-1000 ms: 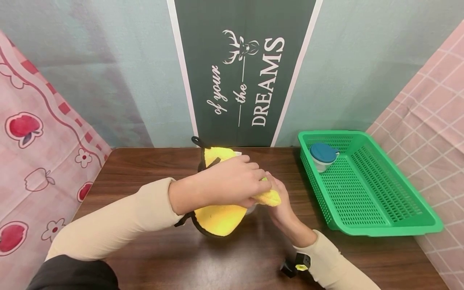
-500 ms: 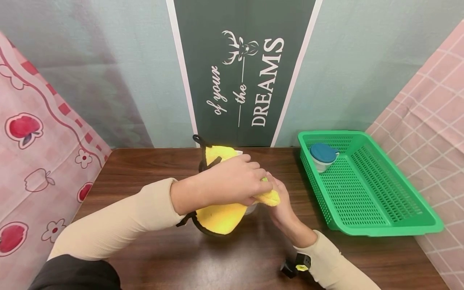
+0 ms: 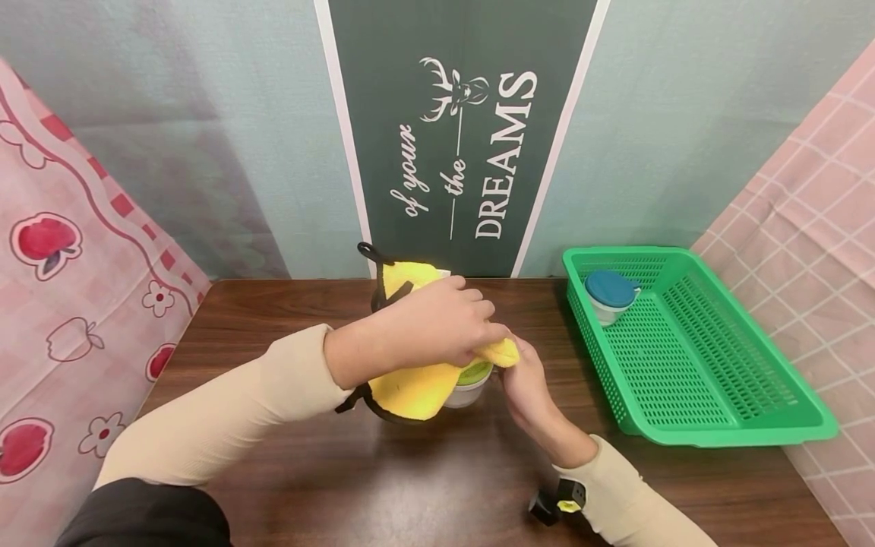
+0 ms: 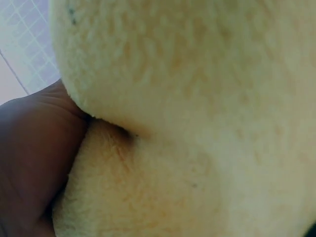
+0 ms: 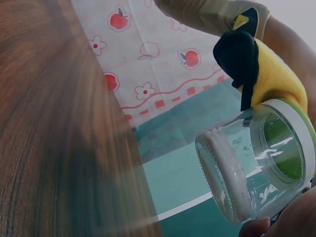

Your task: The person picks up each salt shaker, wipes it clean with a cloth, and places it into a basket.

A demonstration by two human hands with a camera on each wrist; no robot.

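Note:
A yellow cloth with black edging (image 3: 413, 391) hangs from my left hand (image 3: 444, 323), which grips it over the top of a clear jar (image 3: 468, 393). Seen in the right wrist view, the glass jar (image 5: 232, 173) is tilted and has a green lid with a white rim; whitish contents lie near its base. My right hand (image 3: 529, 391) holds the jar from its right side, its fingers partly hidden behind the cloth's folded tip. Cloth (image 4: 197, 98) fills most of the left wrist view, with part of a hand at its left edge.
A green basket (image 3: 683, 437) stands on the right of the brown wooden table (image 3: 307, 486). Inside its far left corner sits a white container with a blue lid (image 3: 611, 292). Curtains, one with apples (image 3: 44, 247), surround the table on three sides.
Both hands, the cloth and the jar have shifted slightly, with the cloth moving up and away. More of the jar and part of its green lid now show beneath the cloth.

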